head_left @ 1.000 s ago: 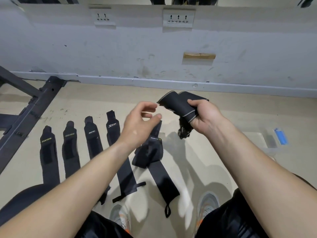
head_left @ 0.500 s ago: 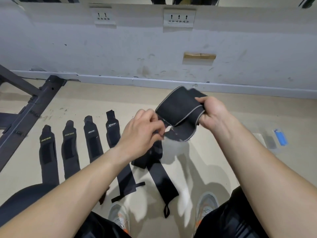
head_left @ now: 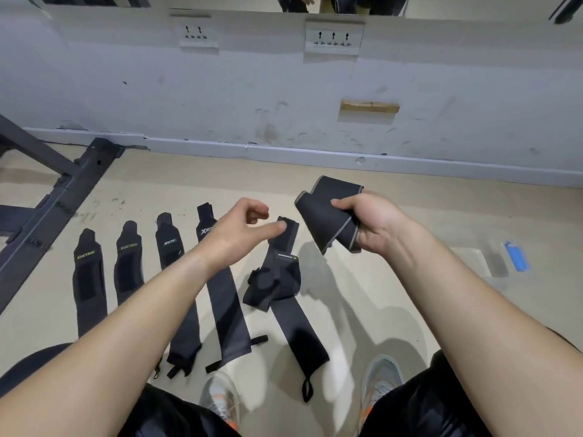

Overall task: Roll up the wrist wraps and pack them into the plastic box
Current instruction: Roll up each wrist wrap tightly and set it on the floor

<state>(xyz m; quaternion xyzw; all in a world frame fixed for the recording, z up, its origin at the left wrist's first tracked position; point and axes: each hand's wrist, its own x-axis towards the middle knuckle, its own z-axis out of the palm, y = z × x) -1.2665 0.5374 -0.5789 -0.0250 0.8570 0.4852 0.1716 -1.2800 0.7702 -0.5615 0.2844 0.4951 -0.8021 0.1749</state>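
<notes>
Head view: black, grey-edged fabric wrist wrap [head_left: 325, 216], folded.
Right hand [head_left: 378, 225] clamps it; left hand [head_left: 236, 231] hovers loosely curled, holding nothing.

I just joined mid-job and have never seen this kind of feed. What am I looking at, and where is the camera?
No machine here: a person works with bare hands, and the one view comes from a camera worn on the head, looking down. The right hand holds a folded black wrist wrap in its grip; the left hand holds nothing. On the floor lie four flat wraps and one bunched wrap. The clear plastic box sits at the right.
</notes>
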